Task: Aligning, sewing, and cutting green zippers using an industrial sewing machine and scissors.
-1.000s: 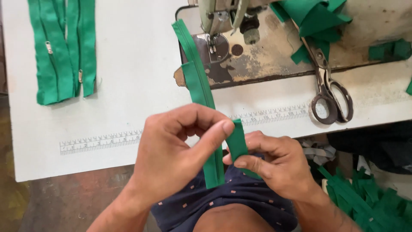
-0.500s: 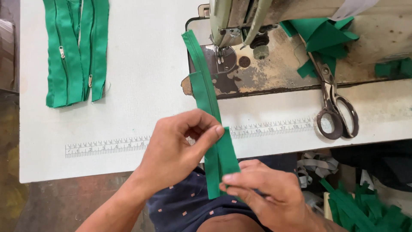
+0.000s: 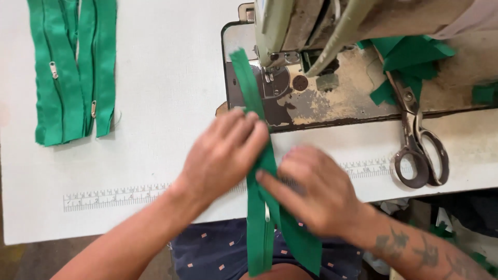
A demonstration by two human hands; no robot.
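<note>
Both hands have moved up onto the table (image 3: 155, 155) edge. Left hand (image 3: 223, 155) and right hand (image 3: 316, 197) pinch the green strip (image 3: 259, 207), whose long axis runs from 6 to 12 o'clock toward the sewing machine (image 3: 311, 31).

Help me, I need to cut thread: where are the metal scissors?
The metal scissors lie at right in the head view, on the white table's edge beside green fabric scraps.

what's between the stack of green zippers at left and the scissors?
Head view: both hands, left hand and right hand, the green zipper strip they press, and the sewing machine bed.
</note>
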